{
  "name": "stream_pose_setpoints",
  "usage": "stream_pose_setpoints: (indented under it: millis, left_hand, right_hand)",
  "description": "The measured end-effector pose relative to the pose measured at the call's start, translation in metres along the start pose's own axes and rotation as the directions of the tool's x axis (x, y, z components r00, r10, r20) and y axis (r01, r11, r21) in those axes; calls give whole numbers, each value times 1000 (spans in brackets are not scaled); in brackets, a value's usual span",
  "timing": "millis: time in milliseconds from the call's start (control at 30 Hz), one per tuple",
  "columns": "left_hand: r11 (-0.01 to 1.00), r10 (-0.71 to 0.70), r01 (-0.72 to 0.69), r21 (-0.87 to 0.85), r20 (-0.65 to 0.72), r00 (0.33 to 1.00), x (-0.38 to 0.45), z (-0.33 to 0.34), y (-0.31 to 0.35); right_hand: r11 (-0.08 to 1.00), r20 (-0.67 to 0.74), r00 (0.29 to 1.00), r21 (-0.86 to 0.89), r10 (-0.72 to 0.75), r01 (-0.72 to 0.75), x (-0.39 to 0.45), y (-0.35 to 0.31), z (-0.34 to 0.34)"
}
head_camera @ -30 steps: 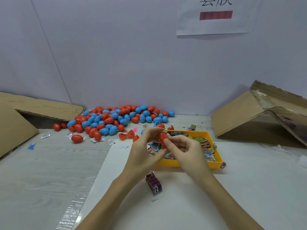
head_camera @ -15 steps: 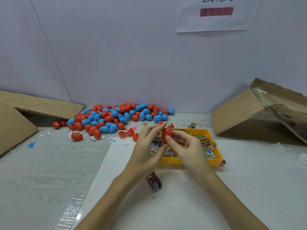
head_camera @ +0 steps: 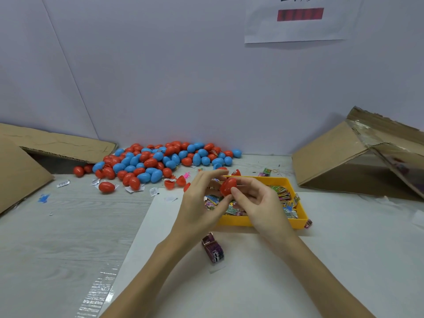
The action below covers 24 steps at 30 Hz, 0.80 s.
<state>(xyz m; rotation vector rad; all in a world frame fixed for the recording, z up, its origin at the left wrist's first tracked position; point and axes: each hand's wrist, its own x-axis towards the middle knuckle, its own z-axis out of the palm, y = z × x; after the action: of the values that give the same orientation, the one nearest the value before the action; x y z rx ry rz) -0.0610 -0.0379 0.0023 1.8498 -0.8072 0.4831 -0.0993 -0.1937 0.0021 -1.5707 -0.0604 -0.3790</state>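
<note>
Along the table's far edge lies a heap of red and blue eggs point(head_camera: 160, 159), with cardboard boxes open at the left point(head_camera: 20, 175) and right point(head_camera: 328, 161) edges. A purple packet point(head_camera: 213, 250) lies on the white sheet point(head_camera: 344, 249) between your wrists, just before the yellow tray point(head_camera: 236, 222) of printed slips. Over that tray, about mid-table, you hold a glossy, plain red egg point(head_camera: 227, 185): your left hand point(head_camera: 199, 203) pinches it between thumb and fingers, and your right hand point(head_camera: 263, 205) between thumb and forefinger.

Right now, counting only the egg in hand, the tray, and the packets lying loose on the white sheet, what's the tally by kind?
Red egg: 1
Yellow tray: 1
Loose packets: 2
Total: 4
</note>
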Motion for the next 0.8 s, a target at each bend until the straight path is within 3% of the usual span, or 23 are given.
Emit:
stream_pose_setpoints:
  millis: [100, 167, 233, 300, 400, 533, 800]
  left_hand:
    - [1000, 11, -10, 24, -32, 999, 0, -1, -1]
    - [999, -16, 19, 43, -54, 998, 0, -3, -1]
    - [996, -53, 57, 66, -64, 997, 2, -5, -3]
    - [993, -79, 86, 85, -77, 994, 2, -8, -5]
    - [989, -82, 95, 114, -110, 991, 2, -10, -8]
    - [982, -94, 113, 153, -123, 988, 1, -10, -11]
    - [969, -129, 139, 204, -64, 990, -1, -6, -14]
  right_hand:
    - [999, 10, 1000, -50, 2, -2, 2, 1, -3]
    - [977, -6, 998, -206, -59, 57, 4, 1, -8]
    - [844, 13, 982, -510, -187, 167, 6, 3, -16]
    - [712, 139, 964, -652, -225, 260, 7, 4, -23]
    - [649, 296, 952, -709, -78, 274, 4, 6, -23]
    - [496, 347, 938, -810, -27, 314, 5, 10, -17]
    - [481, 348, 934, -808, -77, 340, 7, 11, -17]
